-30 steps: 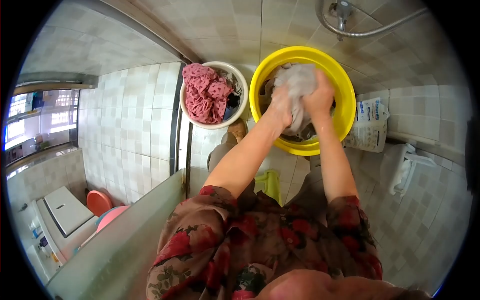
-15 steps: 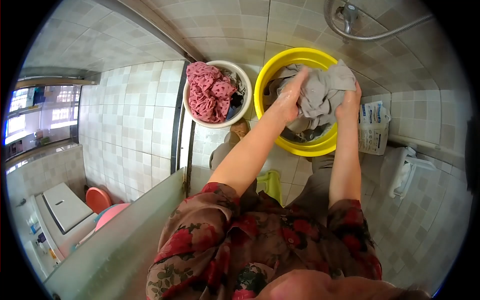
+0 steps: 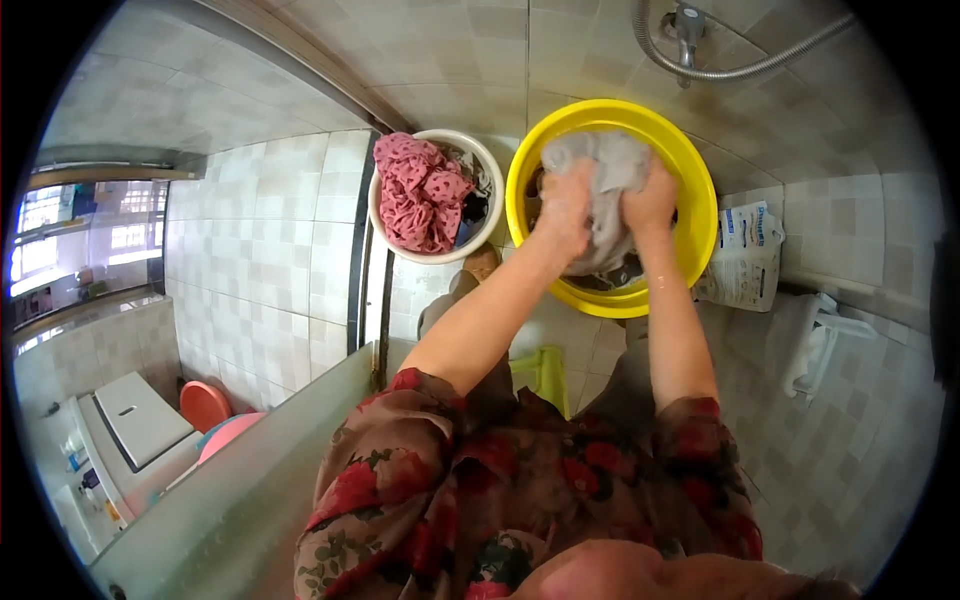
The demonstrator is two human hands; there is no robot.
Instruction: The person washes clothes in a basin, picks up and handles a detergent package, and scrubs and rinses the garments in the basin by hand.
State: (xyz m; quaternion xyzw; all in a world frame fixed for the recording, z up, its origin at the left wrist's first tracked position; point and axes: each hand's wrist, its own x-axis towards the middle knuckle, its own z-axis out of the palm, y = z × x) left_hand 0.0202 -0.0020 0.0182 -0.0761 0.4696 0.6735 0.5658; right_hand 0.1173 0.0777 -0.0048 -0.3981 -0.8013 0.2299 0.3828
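A wet grey cloth (image 3: 612,180) is bunched up inside the yellow basin (image 3: 698,210). My left hand (image 3: 566,208) grips it on the left side, its fingers blurred by motion. On the cloth's right side my right hand (image 3: 650,200) is closed round the fabric. Darker wet laundry shows beneath the cloth, low in the basin. To the left, a white basin (image 3: 488,228) holds a pink patterned cloth (image 3: 415,192) and some dark and grey clothes; neither hand touches it.
A printed bag (image 3: 745,255) leans at the wall right of the yellow basin. A metal shower hose (image 3: 740,72) hangs above. A green stool (image 3: 545,375) stands between my legs. A glass panel (image 3: 240,475) and red basin (image 3: 204,406) are at left.
The grey cloth was spread towards the right rim half a second ago; now it is bunched nearer the basin's middle. Both hands have come closer together, the right one moving left.
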